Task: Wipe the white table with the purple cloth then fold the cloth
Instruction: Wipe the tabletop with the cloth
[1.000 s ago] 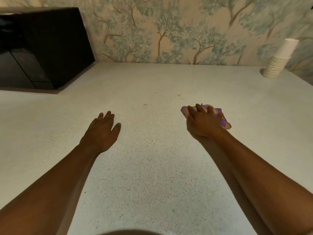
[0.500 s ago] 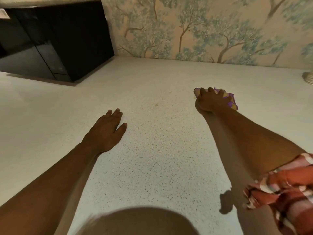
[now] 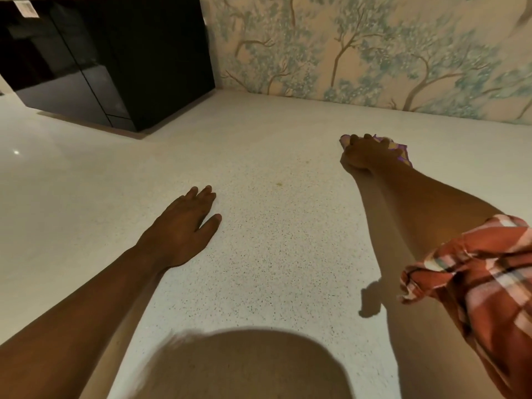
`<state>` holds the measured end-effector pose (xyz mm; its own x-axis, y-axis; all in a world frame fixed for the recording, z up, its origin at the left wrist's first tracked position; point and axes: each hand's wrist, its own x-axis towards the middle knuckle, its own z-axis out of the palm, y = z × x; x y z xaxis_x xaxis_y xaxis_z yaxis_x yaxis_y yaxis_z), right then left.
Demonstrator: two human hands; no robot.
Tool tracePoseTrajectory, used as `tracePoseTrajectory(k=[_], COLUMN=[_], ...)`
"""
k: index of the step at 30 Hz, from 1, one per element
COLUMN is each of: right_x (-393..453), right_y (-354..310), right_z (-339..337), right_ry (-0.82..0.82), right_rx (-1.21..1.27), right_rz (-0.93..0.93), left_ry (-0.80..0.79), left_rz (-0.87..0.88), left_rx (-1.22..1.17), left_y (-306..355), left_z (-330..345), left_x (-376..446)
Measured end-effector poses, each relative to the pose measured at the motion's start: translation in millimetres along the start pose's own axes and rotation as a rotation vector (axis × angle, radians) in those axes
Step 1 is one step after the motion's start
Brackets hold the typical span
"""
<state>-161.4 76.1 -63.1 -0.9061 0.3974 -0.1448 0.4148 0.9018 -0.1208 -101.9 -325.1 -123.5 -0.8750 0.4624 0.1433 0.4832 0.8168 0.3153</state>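
The white speckled table [image 3: 288,254] fills most of the view. My right hand [image 3: 367,153] is stretched far out toward the back wall and presses down on the bunched purple cloth [image 3: 401,149]. Only the cloth's edges show, past my fingers and at the right of my hand. My left hand [image 3: 184,226] lies flat on the table, palm down, fingers slightly apart, holding nothing. A small yellowish spot [image 3: 279,184] marks the surface between the two hands.
A black glossy appliance [image 3: 115,59] stands at the back left of the table. A wall with tree-pattern wallpaper [image 3: 374,47] borders the far edge. A red plaid sleeve [image 3: 475,277] is rolled up on my right arm.
My right hand has pushed the cloth farther away toward the wall. The view has shifted left, so the stack of cups is out of sight. My left hand has stayed flat in place.
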Motion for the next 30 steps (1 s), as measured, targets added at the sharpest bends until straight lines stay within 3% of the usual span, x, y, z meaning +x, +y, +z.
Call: tracePoseTrajectory(k=[3, 8, 14, 20, 24, 26, 30], right_x=[9.3, -12.8, -23.0, -50.0, -85.8, -145.7, -165.3], right_y=[-12.8, -52.1, -108.6, -140.7, -145.0, -152.9, -154.2], right_z=[0.0, 12.5, 36.4, 56.4, 67.4, 62.2, 72.1], right_ry=[-0.012, 0.163, 0.012, -0.007, 0.102, 0.215, 0.232], right_rx=[0.008, -0.061, 0.000, 0.014, 0.003, -0.004, -0.015], right_rz=[-0.062, -0.258, -0.341, -0.431, -0.507, -0.469, -0.519], left_ry=[0.008, 0.007, 0.007, -0.010, -0.022, -0.030, -0.041], left_rz=[0.000, 0.003, 0.004, -0.012, -0.053, 0.045, 0.021], left_rx=[0.010, 0.008, 0.019, 0.035, 0.030, 0.035, 0.041], left_y=[1.1, 0.8, 0.9, -0.3, 5.9, 6.3, 11.0], left_z=[0.4, -0.3, -0.8, 0.0, 6.1, -14.4, -8.8], left_x=[-0.6, -1.0, -1.0, 4.8, 16.1, -10.8, -2.1])
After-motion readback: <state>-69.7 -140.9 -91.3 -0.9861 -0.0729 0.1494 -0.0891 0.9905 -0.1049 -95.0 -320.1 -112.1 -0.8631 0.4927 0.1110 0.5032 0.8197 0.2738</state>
